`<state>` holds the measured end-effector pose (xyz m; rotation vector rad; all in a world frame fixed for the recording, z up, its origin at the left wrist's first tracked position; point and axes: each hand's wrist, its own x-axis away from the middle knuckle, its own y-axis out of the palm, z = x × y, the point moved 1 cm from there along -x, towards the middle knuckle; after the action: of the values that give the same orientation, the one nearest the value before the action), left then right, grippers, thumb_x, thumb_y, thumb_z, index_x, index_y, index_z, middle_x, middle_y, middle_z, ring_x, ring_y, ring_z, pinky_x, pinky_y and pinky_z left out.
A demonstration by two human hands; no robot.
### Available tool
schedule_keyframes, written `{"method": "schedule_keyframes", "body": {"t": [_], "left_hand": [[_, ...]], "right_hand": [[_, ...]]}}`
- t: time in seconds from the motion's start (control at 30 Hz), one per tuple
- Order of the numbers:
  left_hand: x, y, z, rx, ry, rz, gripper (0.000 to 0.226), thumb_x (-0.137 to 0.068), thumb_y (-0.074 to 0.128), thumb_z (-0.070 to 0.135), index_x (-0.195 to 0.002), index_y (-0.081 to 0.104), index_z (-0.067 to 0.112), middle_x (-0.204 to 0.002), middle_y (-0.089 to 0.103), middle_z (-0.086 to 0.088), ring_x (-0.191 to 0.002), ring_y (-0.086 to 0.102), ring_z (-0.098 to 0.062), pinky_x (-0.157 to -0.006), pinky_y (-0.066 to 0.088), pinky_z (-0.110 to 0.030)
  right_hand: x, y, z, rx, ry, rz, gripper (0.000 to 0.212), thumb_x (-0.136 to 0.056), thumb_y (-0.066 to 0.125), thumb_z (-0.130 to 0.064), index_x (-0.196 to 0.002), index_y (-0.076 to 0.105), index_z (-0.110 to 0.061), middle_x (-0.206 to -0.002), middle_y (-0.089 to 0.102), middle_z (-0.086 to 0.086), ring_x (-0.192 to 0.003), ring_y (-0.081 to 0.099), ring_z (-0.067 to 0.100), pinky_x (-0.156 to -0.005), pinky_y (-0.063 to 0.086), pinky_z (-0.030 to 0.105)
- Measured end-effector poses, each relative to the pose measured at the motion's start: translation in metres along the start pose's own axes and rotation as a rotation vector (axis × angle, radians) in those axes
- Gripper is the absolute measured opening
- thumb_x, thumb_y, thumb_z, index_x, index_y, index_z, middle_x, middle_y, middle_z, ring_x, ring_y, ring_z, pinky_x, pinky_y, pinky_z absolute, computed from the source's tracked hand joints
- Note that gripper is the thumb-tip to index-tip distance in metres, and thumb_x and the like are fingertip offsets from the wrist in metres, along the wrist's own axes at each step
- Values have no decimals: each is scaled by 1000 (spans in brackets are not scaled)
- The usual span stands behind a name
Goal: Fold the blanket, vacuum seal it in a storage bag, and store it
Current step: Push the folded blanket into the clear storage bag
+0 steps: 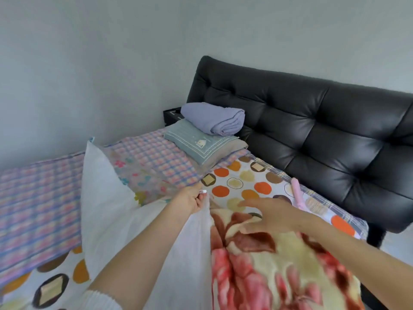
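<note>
Left hand point(190, 201) is gripping the upper edge of the white, translucent storage bag point(107, 211), fingers curled round the plastic and holding it raised off the bed. The bag is standing up in a broad sheet, its far corner rising to a point at the left. A white knitted cuff point(98, 302) is showing at the near end of the left forearm.

Right hand point(274, 217) is hovering over the blanket point(268, 271) with fingers spread wide and holding nothing; whether the fingertips are touching the fabric cannot be determined because of blur.

The blanket, cream plush with large pink and brown flowers, is lying bunched on the bed in the near right foreground, directly against the held edge of the bag. Whether any part of it is lying inside the bag cannot be determined.

The bed is carrying a spotted sheet point(241, 182) with orange and brown circles under the hands, and a pink-and-blue checked cover point(40, 198) to the left. A pink elongated object point(298, 193) is lying on the spotted sheet near the black tufted headboard point(312, 121). At the head end a folded lavender cloth point(214, 120) is resting on a green pillow point(201, 144).
</note>
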<state>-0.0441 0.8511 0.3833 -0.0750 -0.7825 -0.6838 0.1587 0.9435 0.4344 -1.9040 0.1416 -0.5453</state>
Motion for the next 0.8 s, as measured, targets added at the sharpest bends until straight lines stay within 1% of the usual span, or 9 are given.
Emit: {"method": "schedule_keyframes", "body": {"t": [0.07,0.17,0.27,0.33,0.4,0.5,0.6,0.7,0.8], "left_hand": [[-8,7,3,-35,10,14,36,-98,40,20,-64,42,10,-26,37,5,-18,31,0,-25,14,-7],[-18,14,3,-72,-3,47,31,-95,42,20,-66,44,11,-28,39,6,-20,32,0,-25,15,-9],[-21,27,0,-110,-3,66,30,-94,43,21,-66,44,12,-29,40,6,-20,32,0,-25,16,-9],[-21,38,-2,-131,9,77,34,-95,42,23,-63,42,12,-28,39,6,-20,31,0,-25,16,-9],[-23,47,-5,-134,33,90,35,-96,42,22,-62,41,12,-27,39,6,-19,32,0,-24,16,-10],[-26,53,-10,-131,58,87,32,-94,42,19,-64,43,10,-28,42,5,-20,32,0,-25,17,-10],[-26,56,-18,-148,44,30,31,-95,44,19,-67,47,8,-33,49,4,-24,38,0,-27,22,-9],[-23,58,-33,-331,93,3,31,-95,48,25,-69,54,7,-40,54,3,-29,43,-2,-30,28,-11],[-13,48,-42,-811,235,-13,51,-91,45,52,-74,62,6,-52,64,-3,-39,51,-10,-40,40,-17]], "right_hand": [[2,34,24,156,116,61,105,-60,44,-89,-147,18,-37,-150,29,-11,-138,27,14,-112,21,38],[35,70,81,222,441,163,147,-18,7,-103,-148,-10,-36,-158,3,-4,-145,3,23,-112,8,56],[75,92,108,8,526,81,154,-15,27,-102,-145,-21,-35,-157,3,-6,-144,4,21,-114,11,49],[74,110,102,-35,449,60,144,-27,44,-89,-145,-21,-37,-155,8,-8,-142,11,21,-113,18,42],[54,129,92,12,353,90,133,-38,46,-80,-147,-17,-35,-150,25,-1,-135,30,23,-105,30,36],[20,151,81,171,265,233,114,-51,61,-57,-149,12,-26,-103,62,5,-88,64,24,-76,45,34],[3,163,74,231,186,348,82,-40,71,-29,-119,58,-14,-52,55,0,-41,54,21,-44,42,29],[1,170,75,154,97,452,51,-59,45,-25,-104,66,-13,-48,52,-2,-41,52,24,-45,27,23],[6,175,73,45,87,531,40,-60,37,-17,-87,66,-17,-48,50,-3,-43,50,24,-51,23,23]]}}
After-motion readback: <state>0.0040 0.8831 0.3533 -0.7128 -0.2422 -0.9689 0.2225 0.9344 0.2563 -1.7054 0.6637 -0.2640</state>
